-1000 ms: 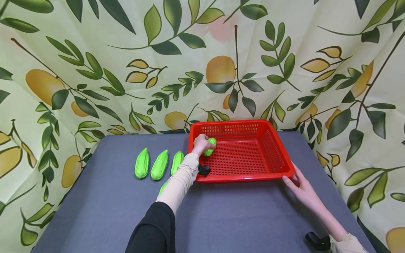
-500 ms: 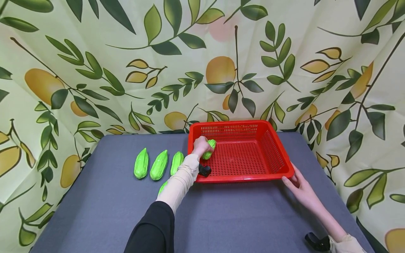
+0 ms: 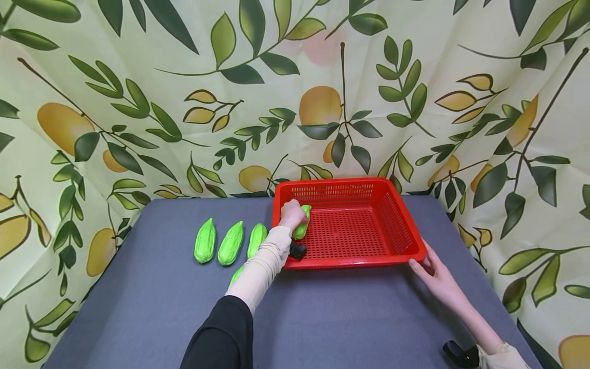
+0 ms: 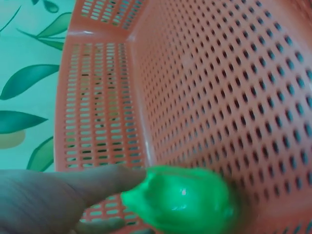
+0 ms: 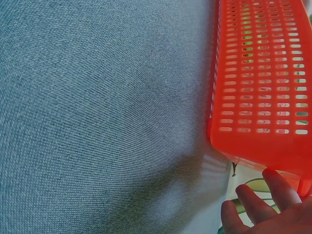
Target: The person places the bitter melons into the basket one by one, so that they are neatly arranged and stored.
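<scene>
Your left hand (image 3: 292, 214): pinching green gourd (image 3: 302, 225) inside red basket (image 3: 355, 261)
Right hand (image 3: 437, 277): fingers apart, touching basket's near-right corner
Head view only: four gourds (image 3: 231, 244) at left

- Facing you, a cream curtain (image 3: 276, 92) fills the far side and runs down both flanks of the counter (image 3: 345, 323).
- You can see green leaves (image 3: 252, 25), brown twigs and rounded orange-yellow fruit (image 3: 321, 105) printed across it.
- Soft creases show in the cloth at your upper right.
- Your counter has a plain gray-blue surface, its weave visible from your right wrist.
- Light reaches you fairly evenly, with a soft shadow (image 5: 156, 190) on the counter.
</scene>
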Tool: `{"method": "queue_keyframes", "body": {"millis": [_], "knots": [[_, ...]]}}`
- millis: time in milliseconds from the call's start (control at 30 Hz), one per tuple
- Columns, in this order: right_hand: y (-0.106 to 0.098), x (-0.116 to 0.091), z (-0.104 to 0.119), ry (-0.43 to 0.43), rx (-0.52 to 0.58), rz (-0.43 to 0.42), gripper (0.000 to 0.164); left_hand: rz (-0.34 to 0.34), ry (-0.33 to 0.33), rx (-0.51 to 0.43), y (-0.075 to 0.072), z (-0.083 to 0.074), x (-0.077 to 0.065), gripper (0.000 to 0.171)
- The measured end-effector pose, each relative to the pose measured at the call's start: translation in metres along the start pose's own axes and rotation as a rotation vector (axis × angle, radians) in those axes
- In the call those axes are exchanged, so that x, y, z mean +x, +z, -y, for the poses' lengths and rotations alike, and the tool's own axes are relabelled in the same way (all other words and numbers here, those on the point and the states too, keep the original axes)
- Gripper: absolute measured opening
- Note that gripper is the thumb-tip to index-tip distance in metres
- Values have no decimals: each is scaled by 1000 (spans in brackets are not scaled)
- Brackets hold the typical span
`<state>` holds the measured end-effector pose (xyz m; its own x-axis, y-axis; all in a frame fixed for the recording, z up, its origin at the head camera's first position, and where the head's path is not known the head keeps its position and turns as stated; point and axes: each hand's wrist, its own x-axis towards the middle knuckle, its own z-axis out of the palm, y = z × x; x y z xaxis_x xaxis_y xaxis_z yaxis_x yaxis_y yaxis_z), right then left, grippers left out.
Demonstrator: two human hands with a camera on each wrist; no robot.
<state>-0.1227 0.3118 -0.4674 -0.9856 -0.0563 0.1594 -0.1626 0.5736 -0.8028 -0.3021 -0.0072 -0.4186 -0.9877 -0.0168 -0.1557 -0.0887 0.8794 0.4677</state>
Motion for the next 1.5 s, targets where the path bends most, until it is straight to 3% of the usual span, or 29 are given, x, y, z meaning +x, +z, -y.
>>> {"method": "queue_keyframes", "body": {"millis": [133,333,500,867,1200,1500], "knots": [[0,0,0,12,-12,-4,71,-29,50,-24,-8,-2,-1,38],[0,0,0,24,-34,-7,70,21,97,-121,-20,-5,-8,53],[0,0,2,32,-40,-10,70,55,131,-189,-25,-7,-13,54],[1,0,1,14,-37,-15,69,49,205,-341,-29,-11,-15,56],[0,0,2,23,-45,-13,70,82,184,-521,-37,-12,-19,52],[-2,0,4,53,-50,6,70,98,176,-607,-44,-12,-27,51]]}}
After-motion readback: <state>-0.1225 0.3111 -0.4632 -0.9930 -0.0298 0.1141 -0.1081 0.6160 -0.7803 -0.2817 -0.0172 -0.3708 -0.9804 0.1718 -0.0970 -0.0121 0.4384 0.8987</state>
